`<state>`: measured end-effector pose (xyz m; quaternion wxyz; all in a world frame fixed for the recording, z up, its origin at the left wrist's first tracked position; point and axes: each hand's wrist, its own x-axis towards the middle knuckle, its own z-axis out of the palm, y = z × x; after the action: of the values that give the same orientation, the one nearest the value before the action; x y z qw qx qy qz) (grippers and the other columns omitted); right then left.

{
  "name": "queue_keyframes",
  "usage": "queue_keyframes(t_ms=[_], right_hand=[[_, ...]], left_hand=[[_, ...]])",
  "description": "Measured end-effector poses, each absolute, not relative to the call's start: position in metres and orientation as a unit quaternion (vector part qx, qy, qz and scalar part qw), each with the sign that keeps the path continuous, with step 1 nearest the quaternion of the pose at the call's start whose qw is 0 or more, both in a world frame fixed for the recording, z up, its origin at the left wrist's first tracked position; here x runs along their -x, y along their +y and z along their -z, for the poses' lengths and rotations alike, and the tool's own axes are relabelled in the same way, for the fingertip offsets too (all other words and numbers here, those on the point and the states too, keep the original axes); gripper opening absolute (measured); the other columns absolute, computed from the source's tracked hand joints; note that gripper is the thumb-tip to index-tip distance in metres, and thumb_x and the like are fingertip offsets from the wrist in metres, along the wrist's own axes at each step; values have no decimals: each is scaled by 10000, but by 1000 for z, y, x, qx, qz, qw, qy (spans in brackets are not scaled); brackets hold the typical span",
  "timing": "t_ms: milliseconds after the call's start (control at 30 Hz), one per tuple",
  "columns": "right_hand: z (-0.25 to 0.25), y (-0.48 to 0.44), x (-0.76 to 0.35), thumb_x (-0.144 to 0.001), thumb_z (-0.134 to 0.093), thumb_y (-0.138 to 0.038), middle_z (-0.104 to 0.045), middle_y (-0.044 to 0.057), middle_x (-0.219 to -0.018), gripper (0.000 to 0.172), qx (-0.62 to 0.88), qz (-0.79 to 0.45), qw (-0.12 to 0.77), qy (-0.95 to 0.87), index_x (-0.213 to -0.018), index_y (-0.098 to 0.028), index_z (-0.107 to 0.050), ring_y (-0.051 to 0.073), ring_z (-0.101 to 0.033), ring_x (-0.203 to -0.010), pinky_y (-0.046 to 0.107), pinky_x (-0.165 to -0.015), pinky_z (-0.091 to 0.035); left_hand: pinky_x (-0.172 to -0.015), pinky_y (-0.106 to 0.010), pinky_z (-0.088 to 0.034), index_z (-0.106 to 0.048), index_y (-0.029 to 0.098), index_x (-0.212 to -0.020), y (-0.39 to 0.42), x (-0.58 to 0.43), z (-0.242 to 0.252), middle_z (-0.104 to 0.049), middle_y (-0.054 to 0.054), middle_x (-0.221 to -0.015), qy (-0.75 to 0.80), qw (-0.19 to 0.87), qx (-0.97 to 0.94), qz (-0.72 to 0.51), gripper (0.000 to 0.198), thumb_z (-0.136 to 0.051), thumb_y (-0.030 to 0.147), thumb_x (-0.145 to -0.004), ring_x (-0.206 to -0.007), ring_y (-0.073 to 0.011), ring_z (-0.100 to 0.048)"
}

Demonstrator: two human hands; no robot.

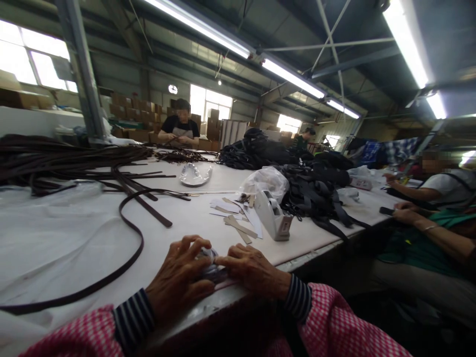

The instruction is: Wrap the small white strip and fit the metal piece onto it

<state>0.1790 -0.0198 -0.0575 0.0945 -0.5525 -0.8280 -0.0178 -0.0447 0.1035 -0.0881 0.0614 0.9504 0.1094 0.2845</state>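
Observation:
A small, crumpled bundle in shiny clear plastic (211, 270) lies at the table's near edge, partly covered by my hands. My left hand (182, 270) curls over it from the left, fingers bent and thumb against its near side. From the right, my right hand (249, 267) grips its edge with the forefinger stretched toward the middle and the other fingers folded. What the plastic contains is too blurred and covered to make out. Just beyond, grey and white card strips (240, 225) are scattered beside a white tape dispenser (273, 215).
Dark brown straps (128, 243) spread over the left of the white table (208, 201). Behind the dispenser sit a clear plastic bag (266, 182) and piled black webbing (308, 191). A shiny plastic-wrapped roll (195, 175) lies farther back. Co-workers sit at right and stand across the table.

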Motion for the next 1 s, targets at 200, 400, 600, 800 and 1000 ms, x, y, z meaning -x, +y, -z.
queue_keyframes(t_ms=[200,400,600,800,1000], right_hand=[[36,8,-177,-1018,-561,-181,-615,25,-1117,478,515,45,34,-855,-1468,-303,-455,184,-579,-1010,273,-768,-425],[41,20,-167,-1014,-632,-338,-663,10,-974,132,552,43,10,-833,-1089,-235,-668,172,-625,-927,272,-701,-394],[48,10,-140,-976,-633,-364,-728,37,-1012,214,629,66,25,-774,-1137,-223,-644,215,-677,-898,299,-677,-391],[39,1,-155,-962,-651,-376,-702,34,-1074,340,630,53,-5,-775,-1254,-229,-560,219,-666,-932,291,-623,-366],[53,24,-170,-1003,-605,-273,-677,7,-990,60,583,113,16,-805,-1042,-233,-626,182,-629,-920,292,-612,-326]], left_hand=[[-1205,-645,-264,-730,383,-1185,153,52,99,-373,-38,-1595,59,307,-923,-226,399,-747,604,-854,-1489,-414,-225],[-1169,-702,-287,-655,407,-1253,154,48,91,-343,-21,-1621,53,295,-936,-182,425,-749,550,-864,-1509,-424,-203],[-1135,-581,-418,-585,337,-1333,143,32,111,-498,-58,-1516,59,177,-947,-261,426,-691,343,-921,-1444,-363,-332],[-1183,-424,-394,-668,246,-1107,157,32,103,-599,-69,-1358,-43,270,-923,-270,189,-661,346,-947,-1387,-287,-434],[-1178,-461,-374,-651,284,-1171,162,47,94,-560,-44,-1473,-11,252,-939,-232,236,-661,360,-948,-1475,-309,-351]])
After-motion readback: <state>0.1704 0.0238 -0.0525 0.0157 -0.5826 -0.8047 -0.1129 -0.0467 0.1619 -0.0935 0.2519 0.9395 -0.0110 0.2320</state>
